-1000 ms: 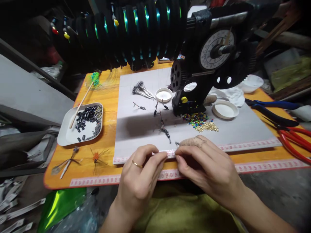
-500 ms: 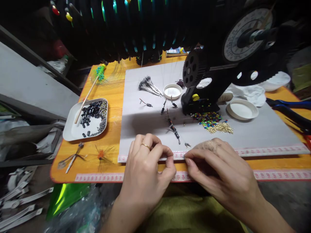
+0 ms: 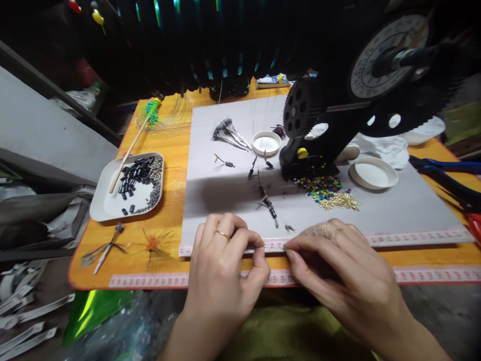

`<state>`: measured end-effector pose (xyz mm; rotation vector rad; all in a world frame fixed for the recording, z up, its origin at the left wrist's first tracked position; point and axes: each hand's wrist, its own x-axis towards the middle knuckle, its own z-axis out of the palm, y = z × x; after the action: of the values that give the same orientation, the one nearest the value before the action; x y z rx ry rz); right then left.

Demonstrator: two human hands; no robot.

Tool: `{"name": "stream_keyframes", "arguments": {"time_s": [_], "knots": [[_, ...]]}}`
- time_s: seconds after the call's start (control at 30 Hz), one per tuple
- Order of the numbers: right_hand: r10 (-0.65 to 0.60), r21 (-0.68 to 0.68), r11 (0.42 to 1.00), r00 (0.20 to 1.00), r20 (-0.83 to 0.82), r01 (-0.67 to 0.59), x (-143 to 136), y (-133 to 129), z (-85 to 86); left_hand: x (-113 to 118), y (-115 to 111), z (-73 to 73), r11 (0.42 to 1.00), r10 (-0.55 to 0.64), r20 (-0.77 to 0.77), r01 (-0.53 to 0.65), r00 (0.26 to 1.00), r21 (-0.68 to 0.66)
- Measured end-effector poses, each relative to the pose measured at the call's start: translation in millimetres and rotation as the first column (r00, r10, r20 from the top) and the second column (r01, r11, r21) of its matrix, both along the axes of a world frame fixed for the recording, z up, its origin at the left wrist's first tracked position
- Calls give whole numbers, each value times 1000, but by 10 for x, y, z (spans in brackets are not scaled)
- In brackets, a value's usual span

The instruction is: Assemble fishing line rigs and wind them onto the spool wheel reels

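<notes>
Above the measuring tape (image 3: pixel 278 245) on the front edge of the grey board (image 3: pixel 214 200), my left hand (image 3: pixel 227 263) is closed, thumb and forefinger pinched together. A short gap to the right, my right hand (image 3: pixel 338 268) pinches too, a dark speck showing at its fingertips. What either pinch holds is too small to make out. Just beyond lies a black cylindrical piece (image 3: pixel 271 210) with thin wires. Small grey bits (image 3: pixel 289 228) rest near my right fingertips. Farther right are a pile of coloured beads (image 3: pixel 323 188) and gold-coloured pieces (image 3: pixel 340 200).
A black machine with a gear (image 3: pixel 298 108) towers over the board. On the left stands a white tray (image 3: pixel 98 200) of black cylinders and grey bits. White dishes (image 3: pixel 374 174), blue-handled pliers (image 3: pixel 443 165) and an orange bead cluster (image 3: pixel 152 244) lie around.
The view has shifted slightly. Both hands keep their pinches at nearly the same spot over the tape, and the pieces on the board stay in place.
</notes>
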<state>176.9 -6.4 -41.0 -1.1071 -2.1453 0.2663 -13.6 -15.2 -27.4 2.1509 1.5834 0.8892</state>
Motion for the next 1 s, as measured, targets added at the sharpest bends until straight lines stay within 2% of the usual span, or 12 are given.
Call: {"name": "stream_keyframes", "arguments": {"time_s": [0.47, 1.0], "knots": [[-53, -45, 998, 999, 13, 54, 139, -11, 22, 4, 21, -40, 999, -11, -18, 12, 1000, 42], [-51, -46, 998, 999, 3, 51, 148, -7, 25, -8, 18, -48, 999, -22, -45, 24, 999, 49]]}}
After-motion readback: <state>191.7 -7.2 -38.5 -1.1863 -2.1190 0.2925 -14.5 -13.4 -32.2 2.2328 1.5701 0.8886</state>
